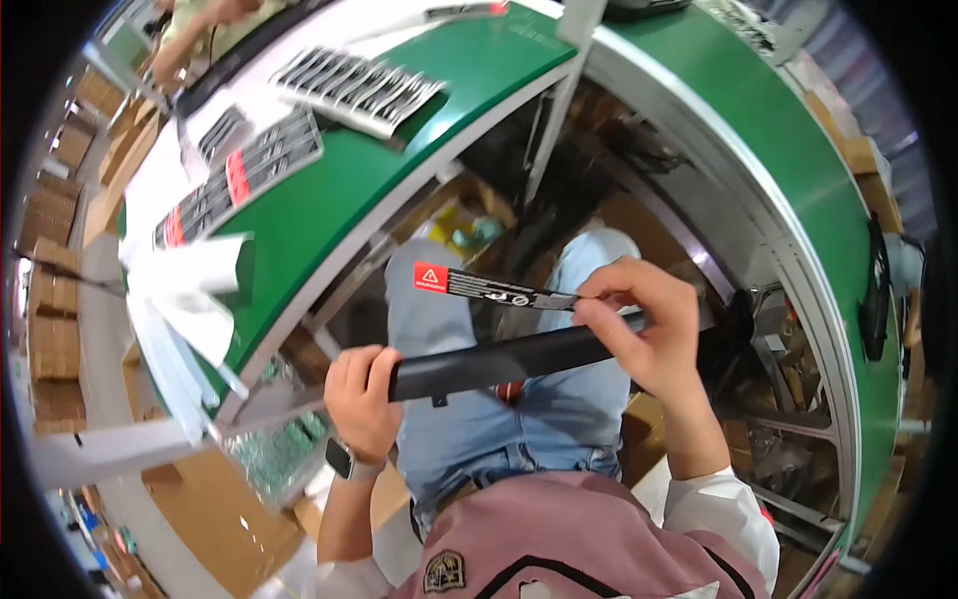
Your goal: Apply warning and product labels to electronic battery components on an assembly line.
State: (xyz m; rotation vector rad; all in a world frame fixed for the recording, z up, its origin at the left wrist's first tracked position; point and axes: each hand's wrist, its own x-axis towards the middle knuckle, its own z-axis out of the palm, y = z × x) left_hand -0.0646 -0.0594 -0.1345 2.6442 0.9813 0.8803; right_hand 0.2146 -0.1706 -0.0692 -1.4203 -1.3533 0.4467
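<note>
A long black curved bar (499, 365) lies across above my lap. My left hand (363, 399) is wrapped round its left end. In my right hand (644, 319), thumb and forefinger pinch the right end of a narrow warning label (494, 290), black with a red left end. The label hangs just above the bar, apart from it along its left part. Behind my right hand the bar's far end is partly hidden; it runs toward dark parts at the right.
On the green table (299, 245) lie a label sheet (356, 88) and black-and-red label strips (238, 178). White backing paper (195, 290) hangs over its edge. A second green table (738, 150) curves round the right. Cartons (55, 339) stand at far left; another person's arm (185, 45) shows top left.
</note>
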